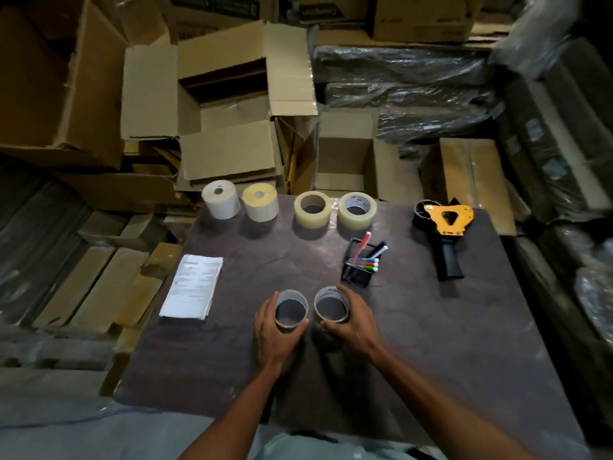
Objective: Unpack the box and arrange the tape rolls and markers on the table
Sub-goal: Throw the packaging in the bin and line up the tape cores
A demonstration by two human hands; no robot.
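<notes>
Fingers [270, 305] of the left hand [275, 336] curl round one clear tape roll [291, 308], and the right hand [353, 322] grips a second clear roll [331, 304] the same way, thumb at its near rim; both rolls are upright and just apart from each other.

Under both hands lies the dark table [431, 327]. Beyond the fingertips, past the table's far edge, an open cardboard box [229, 104] stands with its flaps spread. Well to the right of the right hand's fingers lies a tape dispenser [442, 232] with an orange side plate. To the left of the left hand's fingers lies a stack of printed papers [194, 285]. Along the far edge, ahead of the fingertips, stand a white label roll [220, 199], a yellowish label roll [260, 202] and two clear packing tape rolls [312, 209] [357, 210]. Just beyond the right hand's fingers stands a black holder [358, 275] with markers [368, 262] in it.
</notes>
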